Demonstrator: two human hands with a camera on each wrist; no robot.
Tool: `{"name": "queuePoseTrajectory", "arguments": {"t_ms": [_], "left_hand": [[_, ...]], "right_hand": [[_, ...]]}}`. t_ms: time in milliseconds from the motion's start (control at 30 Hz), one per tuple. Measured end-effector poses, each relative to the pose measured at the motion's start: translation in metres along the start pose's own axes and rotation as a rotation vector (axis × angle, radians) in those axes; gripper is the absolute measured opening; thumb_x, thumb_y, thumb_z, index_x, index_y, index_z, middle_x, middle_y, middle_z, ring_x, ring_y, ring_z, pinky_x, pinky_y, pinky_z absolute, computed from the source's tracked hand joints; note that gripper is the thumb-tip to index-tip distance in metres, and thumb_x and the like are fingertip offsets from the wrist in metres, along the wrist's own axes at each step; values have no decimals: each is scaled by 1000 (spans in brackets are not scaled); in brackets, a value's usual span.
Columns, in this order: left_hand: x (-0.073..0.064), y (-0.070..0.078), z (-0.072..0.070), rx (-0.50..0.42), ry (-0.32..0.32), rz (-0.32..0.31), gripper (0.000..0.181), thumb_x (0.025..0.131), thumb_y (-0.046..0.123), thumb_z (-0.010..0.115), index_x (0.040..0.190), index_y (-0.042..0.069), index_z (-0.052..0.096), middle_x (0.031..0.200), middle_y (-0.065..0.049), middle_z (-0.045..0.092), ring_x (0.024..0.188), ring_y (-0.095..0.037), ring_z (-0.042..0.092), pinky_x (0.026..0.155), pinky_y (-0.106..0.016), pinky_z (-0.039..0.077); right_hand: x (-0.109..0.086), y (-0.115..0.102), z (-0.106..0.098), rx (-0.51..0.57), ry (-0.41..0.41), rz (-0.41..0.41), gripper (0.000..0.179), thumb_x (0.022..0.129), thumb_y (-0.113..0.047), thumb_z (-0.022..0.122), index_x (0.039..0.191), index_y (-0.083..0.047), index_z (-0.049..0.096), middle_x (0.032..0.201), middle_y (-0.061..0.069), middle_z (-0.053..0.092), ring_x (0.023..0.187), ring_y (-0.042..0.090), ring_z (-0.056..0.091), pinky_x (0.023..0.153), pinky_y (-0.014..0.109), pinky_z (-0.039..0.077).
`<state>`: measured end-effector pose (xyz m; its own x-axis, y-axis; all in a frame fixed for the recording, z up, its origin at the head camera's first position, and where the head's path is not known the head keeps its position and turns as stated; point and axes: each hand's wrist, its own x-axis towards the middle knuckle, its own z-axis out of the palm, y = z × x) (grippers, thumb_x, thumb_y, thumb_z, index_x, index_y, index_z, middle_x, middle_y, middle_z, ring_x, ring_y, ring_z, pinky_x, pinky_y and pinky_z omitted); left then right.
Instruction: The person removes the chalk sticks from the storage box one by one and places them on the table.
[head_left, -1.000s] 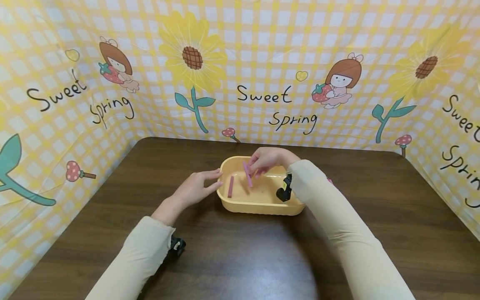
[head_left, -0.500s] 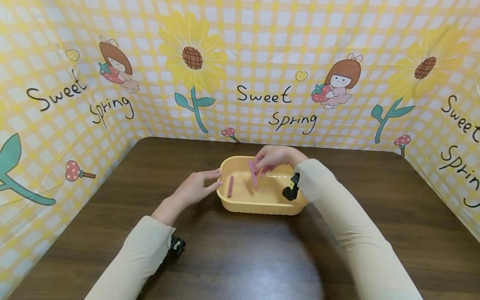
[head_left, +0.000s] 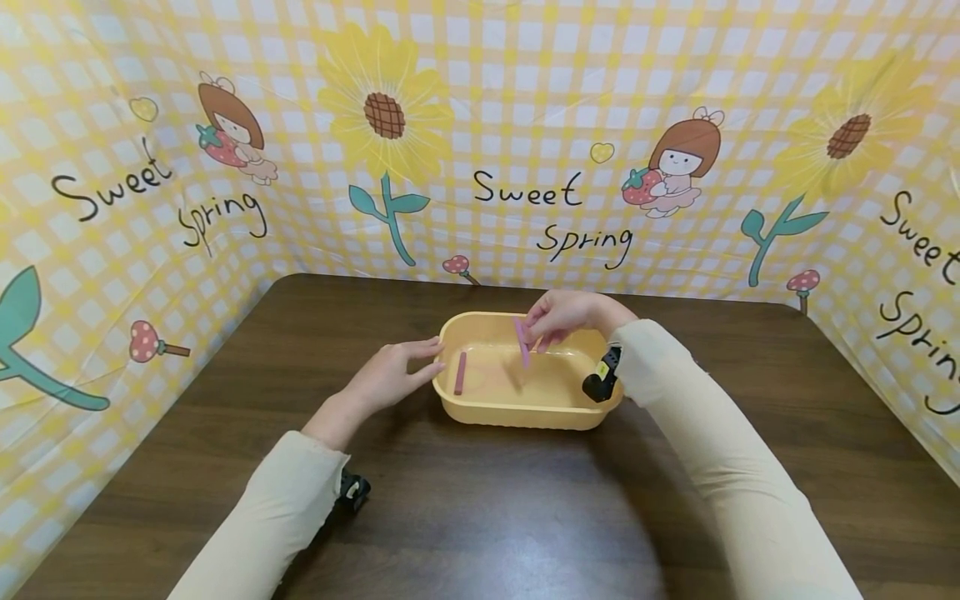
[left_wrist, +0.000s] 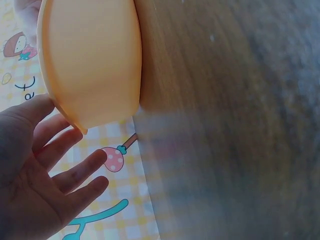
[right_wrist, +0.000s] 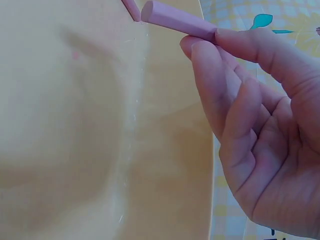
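Observation:
In the head view a pale yellow plastic tub (head_left: pixel 525 419) sits on the table. My right hand (head_left: pixel 558 318) hovers over its far side and pinches a pink-purple stick (head_left: pixel 522 343) between thumb and fingers, slanted above the tub floor. The right wrist view shows the stick (right_wrist: pixel 177 21) as slim and solid, one end at the fingertips; its kind I cannot tell. A darker pink stick (head_left: pixel 461 372) lies inside the tub at the left. My left hand (head_left: pixel 390 375) rests fingertips and thumb on the tub's left end; its other fingers (left_wrist: pixel 82 172) spread loosely.
The dark wooden table (head_left: pixel 465 508) extends around the tub. Behind and beside it hangs a yellow checked cloth (head_left: pixel 525 100) printed with flowers and figures. A black wrist camera (head_left: pixel 602 379) on the right arm hangs over the tub's right end.
My right hand has moved to the right over the tub, carrying the pink-purple stick along. The left hand, the tub and the stick inside it have stayed in place.

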<state>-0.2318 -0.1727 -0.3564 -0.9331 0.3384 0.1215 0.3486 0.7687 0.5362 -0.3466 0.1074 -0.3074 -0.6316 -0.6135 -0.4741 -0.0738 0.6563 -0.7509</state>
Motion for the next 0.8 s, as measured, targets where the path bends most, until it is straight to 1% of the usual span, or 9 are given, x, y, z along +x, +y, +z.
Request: {"name": "queuePoseTrajectory", "arguments": {"t_ms": [167, 333, 433, 600, 800], "left_hand": [[0, 2, -1, -3, -4, 0, 46, 93, 28, 57, 133, 6, 51, 141, -12, 47, 132, -30, 43, 111, -47, 35], [0, 2, -1, -8, -3, 2, 46, 93, 28, 57, 133, 6, 51, 140, -12, 47, 132, -30, 43, 111, -47, 35], [0, 3, -1, -8, -5, 1, 46, 93, 28, 58, 133, 6, 51, 141, -12, 47, 132, -30, 43, 111, -47, 35], [0, 3, -1, -4, -2, 1, 46, 93, 29, 58, 133, 7, 52, 141, -12, 47, 132, -30, 43, 110, -48, 35], [-1, 2, -1, -3, 2, 1, 46, 93, 28, 58, 133, 6, 52, 140, -12, 47, 132, -30, 43, 110, -48, 36]], "right_hand": [[-7, 4, -2, 6, 5, 0, 17, 88, -12, 62, 101, -3, 67, 76, -4, 70, 68, 6, 66, 60, 16, 50], [-15, 7, -5, 6, 23, 7, 12, 87, -12, 62, 96, -6, 68, 75, -5, 70, 67, 6, 66, 57, 15, 48], [-20, 9, -6, -14, 36, 11, 12, 87, -14, 63, 95, -6, 67, 74, -6, 70, 69, 7, 66, 58, 16, 48], [-27, 14, -8, -44, 60, 12, 17, 86, -17, 64, 99, -5, 67, 76, -7, 70, 70, 7, 66, 61, 17, 49], [-32, 21, -9, -28, 66, 9, 22, 86, -19, 65, 102, -4, 66, 78, -6, 70, 72, 8, 66, 63, 18, 49]]}}
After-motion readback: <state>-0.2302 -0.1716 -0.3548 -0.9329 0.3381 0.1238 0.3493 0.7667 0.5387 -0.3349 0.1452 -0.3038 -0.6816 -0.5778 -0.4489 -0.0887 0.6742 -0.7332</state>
